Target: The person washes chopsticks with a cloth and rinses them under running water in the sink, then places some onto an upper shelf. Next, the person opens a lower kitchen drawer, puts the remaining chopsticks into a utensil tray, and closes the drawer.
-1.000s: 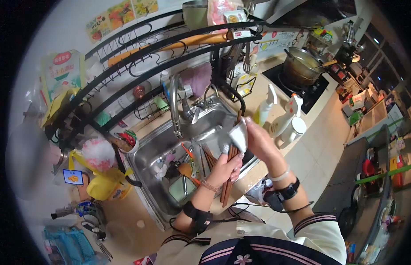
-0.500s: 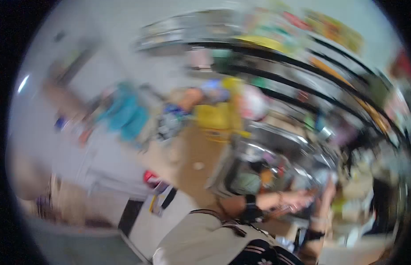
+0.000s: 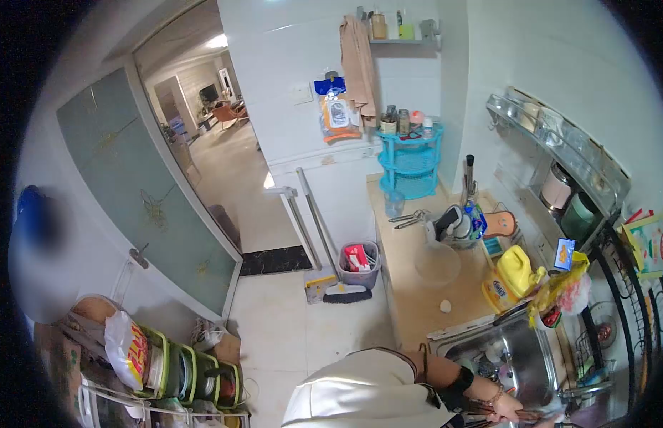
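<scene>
Over the near edge of the sink (image 3: 537, 344), my left hand (image 3: 505, 406) is closed around a bundle of thin brown sticks that look like chopsticks (image 3: 532, 414). A black band and a bracelet circle that arm. My right hand (image 3: 551, 421) shows only as a sliver at the bottom edge, close to the far end of the sticks; its fingers are cut off by the frame. Dishes (image 3: 485, 367) lie in the sink basin beyond my left wrist. The faucet (image 3: 587, 390) is to the right of my hands.
On the counter (image 3: 410, 285) stand a yellow jug (image 3: 513, 278), a clear lid (image 3: 438, 264) and a blue tiered rack (image 3: 410, 162). Black wire racks (image 3: 624, 321) line the right wall. A broom (image 3: 346, 291) and a bin (image 3: 360, 264) stand on the floor near the door (image 3: 146, 192).
The view has swung left and steadied from a blur, bringing the door and floor into sight. My hands now appear lower, with the right one mostly out of frame.
</scene>
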`<control>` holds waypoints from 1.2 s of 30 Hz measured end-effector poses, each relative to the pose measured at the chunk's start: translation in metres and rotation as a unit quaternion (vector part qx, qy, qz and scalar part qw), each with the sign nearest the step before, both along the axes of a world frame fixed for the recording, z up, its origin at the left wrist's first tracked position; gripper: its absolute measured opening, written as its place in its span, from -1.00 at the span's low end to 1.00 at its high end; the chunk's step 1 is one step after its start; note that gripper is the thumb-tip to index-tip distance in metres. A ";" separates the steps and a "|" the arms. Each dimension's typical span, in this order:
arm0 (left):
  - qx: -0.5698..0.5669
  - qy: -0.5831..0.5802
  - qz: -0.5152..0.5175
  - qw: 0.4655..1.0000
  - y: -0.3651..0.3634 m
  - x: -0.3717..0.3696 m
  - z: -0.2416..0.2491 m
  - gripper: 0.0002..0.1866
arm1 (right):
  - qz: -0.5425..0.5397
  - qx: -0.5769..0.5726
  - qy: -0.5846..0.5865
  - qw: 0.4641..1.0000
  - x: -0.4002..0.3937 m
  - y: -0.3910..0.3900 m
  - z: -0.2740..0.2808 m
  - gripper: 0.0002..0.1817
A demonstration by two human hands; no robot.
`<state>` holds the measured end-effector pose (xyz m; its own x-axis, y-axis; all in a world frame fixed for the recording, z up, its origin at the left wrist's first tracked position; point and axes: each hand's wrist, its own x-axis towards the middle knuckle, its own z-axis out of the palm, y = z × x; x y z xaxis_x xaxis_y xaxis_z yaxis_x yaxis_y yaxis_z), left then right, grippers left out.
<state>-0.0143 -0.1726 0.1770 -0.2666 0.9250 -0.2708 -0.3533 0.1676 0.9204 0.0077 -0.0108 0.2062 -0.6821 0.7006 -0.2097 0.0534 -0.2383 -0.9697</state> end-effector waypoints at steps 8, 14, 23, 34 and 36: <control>0.252 -0.007 0.129 0.959 -0.013 -0.022 0.022 -0.79 | 0.050 -0.288 0.102 0.951 0.047 0.135 -0.069 -0.32; 0.195 -0.149 0.123 0.962 0.023 -0.026 0.039 -0.78 | -0.123 -0.138 0.189 0.964 0.083 0.033 0.009 -0.66; 0.180 -0.219 0.112 0.952 0.072 0.008 0.023 -0.86 | -0.059 0.095 -0.019 0.994 0.157 0.026 0.002 -0.58; 0.280 -0.267 0.193 0.902 0.115 0.033 -0.002 -0.86 | 0.081 0.100 -0.022 0.991 0.162 0.003 0.006 -0.61; 0.271 -0.265 0.194 0.905 0.118 0.038 0.001 -0.88 | 0.061 0.193 -0.052 0.978 0.148 0.000 -0.010 -0.55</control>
<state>0.0232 -0.0544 0.1781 -0.5651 0.8250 0.0103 -0.7046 -0.4890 0.5142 0.1555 -0.0112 0.1959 -0.7551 0.6554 -0.0192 0.1619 0.1580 -0.9741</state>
